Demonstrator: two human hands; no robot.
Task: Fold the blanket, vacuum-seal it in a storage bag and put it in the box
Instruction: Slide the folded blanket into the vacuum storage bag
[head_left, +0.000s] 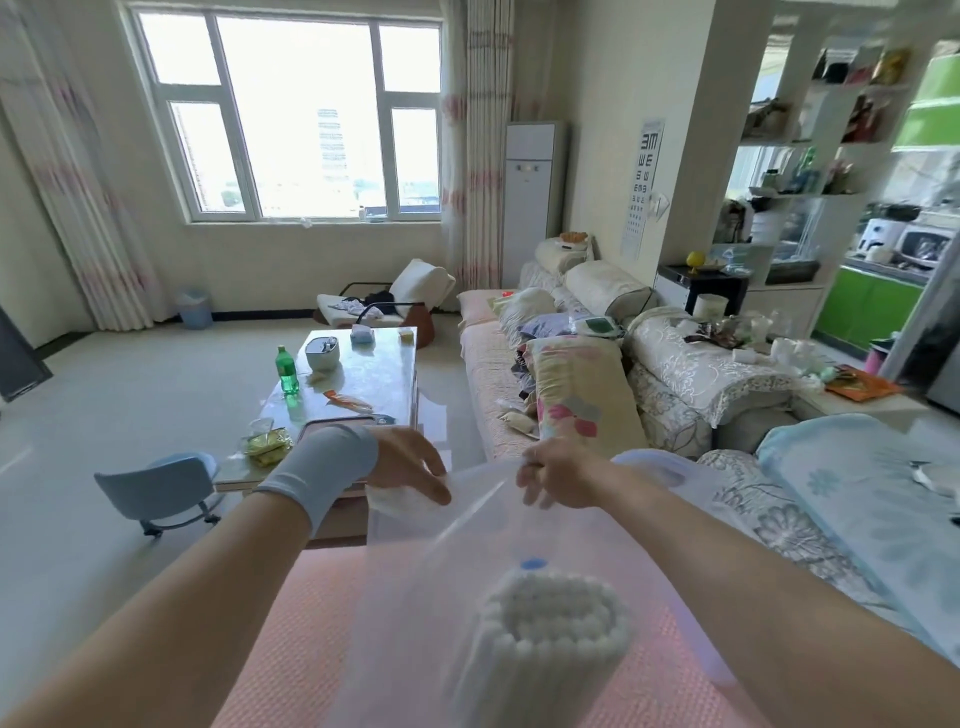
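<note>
**Blanket in the bag, both hands at its mouth**

At the far left a small blue chair (156, 488) stands on the floor beside the glass-topped worktop (379, 374), which carries a green bottle (287, 370), a white tub and some snack packets.

In front of that worktop, the left hand (410, 465), with a grey-blue wrist sleeve (322, 467) on its forearm, has its grip closed: the fingers curl down over the left end of the top edge of the clear storage bag (415, 587), bunching the plastic there.

The bag hangs between the 2 arms over a pink textured cover (291, 623). Inside it, low and near the camera, sits the white bobble blanket (550, 629), rolled so that 1 end faces up. A small blue valve (533, 564) shows on the bag just above the roll.

The right hand (558, 475) holds the right end of the same edge, its fingers pointing down and its grip pinched on the plastic, though blur softens the detail.

Farther right, a sofa (488, 374) bears a floral pillow (582, 395) and loose clothes.
</note>
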